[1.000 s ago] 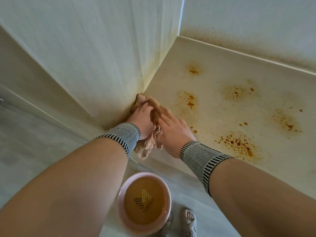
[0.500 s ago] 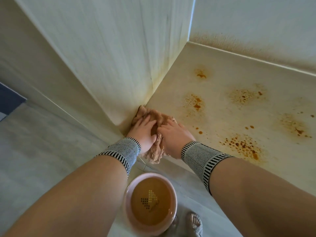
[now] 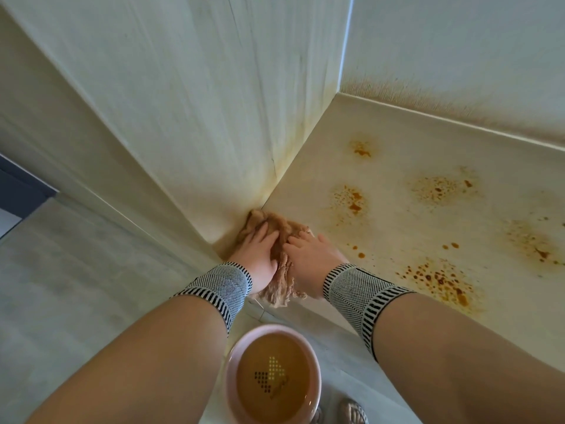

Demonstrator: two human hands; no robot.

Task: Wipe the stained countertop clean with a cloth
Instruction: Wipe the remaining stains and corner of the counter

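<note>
Cloth (image 3: 276, 231), tan and crumpled, lies at the near left corner of the counter (image 3: 397, 240), pushed against the side wall (image 3: 183, 117), with a frayed end hanging over the counter's front edge. Both hands rest on it side by side. The left hand (image 3: 260, 255) lies flat with fingers stretched forward, pressing the cloth down near the wall. The right hand (image 3: 308, 258) lies beside it, fingers fairly straight and pointing toward the left hand, palm on the cloth's right part. Each wrist wears a striped band (image 3: 357, 289).

Compared with half a second ago, the hands and cloth sit in the same corner; the right hand's fingers have spread a little flatter, and the cloth's bulge beyond the fingertips looks much the same. Orange-brown stains (image 3: 440, 280) are unchanged, scattered over the counter to the right of the hands, well apart from the cloth. A pink basin (image 3: 235, 362) of brownish water stands on the floor below, between the forearms.
</note>
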